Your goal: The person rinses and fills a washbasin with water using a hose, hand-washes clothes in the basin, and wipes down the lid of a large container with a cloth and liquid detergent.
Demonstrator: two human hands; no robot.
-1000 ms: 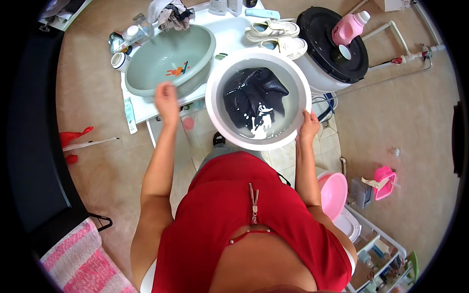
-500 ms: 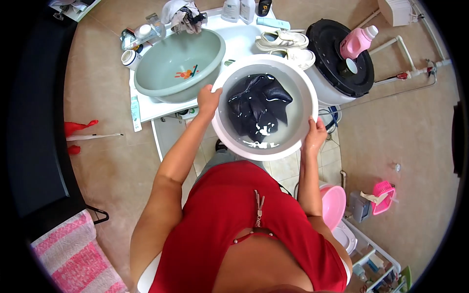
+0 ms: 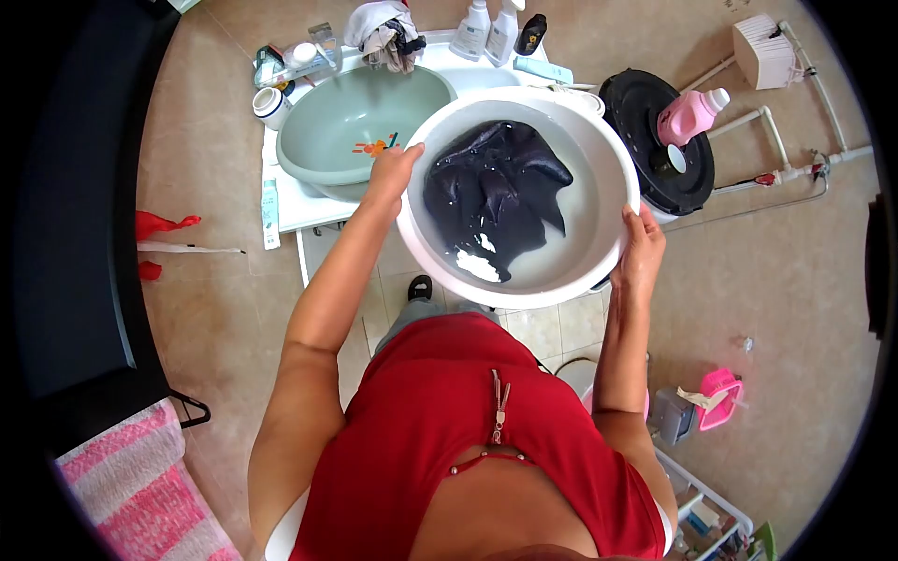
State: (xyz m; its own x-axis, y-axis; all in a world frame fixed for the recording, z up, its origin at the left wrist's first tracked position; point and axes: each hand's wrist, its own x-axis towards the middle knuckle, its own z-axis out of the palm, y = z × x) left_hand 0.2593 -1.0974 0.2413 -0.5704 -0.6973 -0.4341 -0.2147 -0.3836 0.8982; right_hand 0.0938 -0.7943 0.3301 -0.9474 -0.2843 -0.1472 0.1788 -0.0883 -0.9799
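Surface [image 3: 304,211]: white, at the left, bearing the green basin [image 3: 323,126] mouth up, its broad top seemingly handy for such a wide vessel.
Left grip [image 3: 393,176]: clamped on the left rim of the white basin [image 3: 626,165].
Dark cloth [image 3: 496,192]: bunched in the white basin's water, partly above it. That water is probably why the basin is held mouth up; I can't tell whether its underside touches anything.
Right grip [image 3: 641,248]: clamped on the right rim, roughly opposite, likely to share the load.
Black lid [image 3: 625,107]: beyond, its flat top apparently doubling as a stand for the pink bottle [image 3: 686,119] and a cup [image 3: 670,162].
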